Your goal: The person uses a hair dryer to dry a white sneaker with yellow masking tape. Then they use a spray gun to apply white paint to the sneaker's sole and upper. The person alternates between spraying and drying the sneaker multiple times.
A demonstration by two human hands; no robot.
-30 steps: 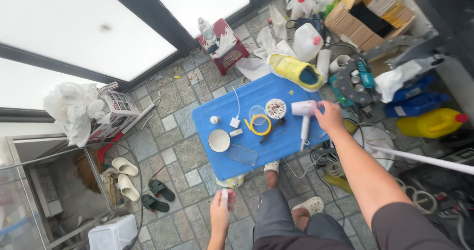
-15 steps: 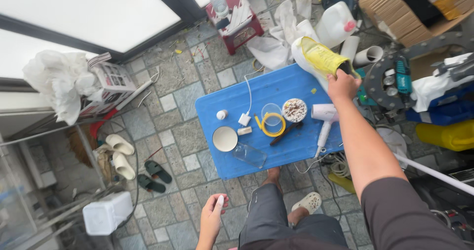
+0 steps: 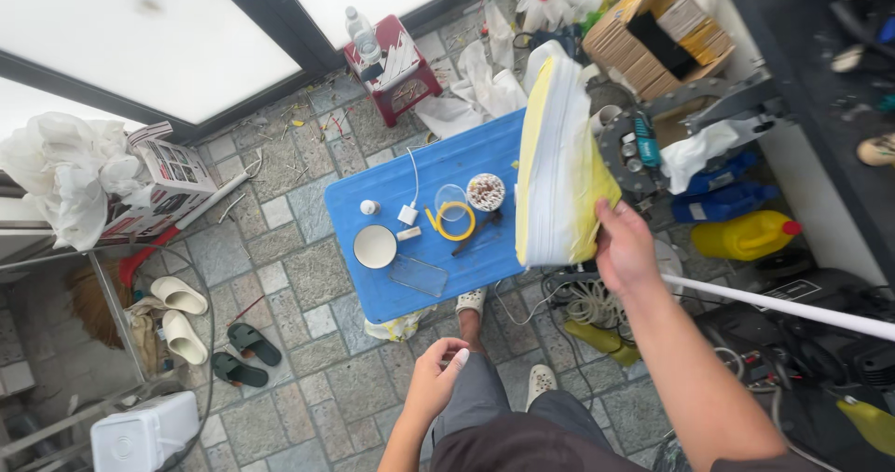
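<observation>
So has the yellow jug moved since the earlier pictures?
Yes. The yellow jug, earlier on the floor past the blue table, is now lifted in the right hand, over the table's right edge.

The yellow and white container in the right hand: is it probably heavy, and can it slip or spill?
The yellow and white container probably is light or near empty, since the right hand alone lifts it by one lower corner. That narrow grip may let it swing or slip. Its walls look rigid, not floppy. I cannot see a cap, so spilling is uncertain.
</observation>
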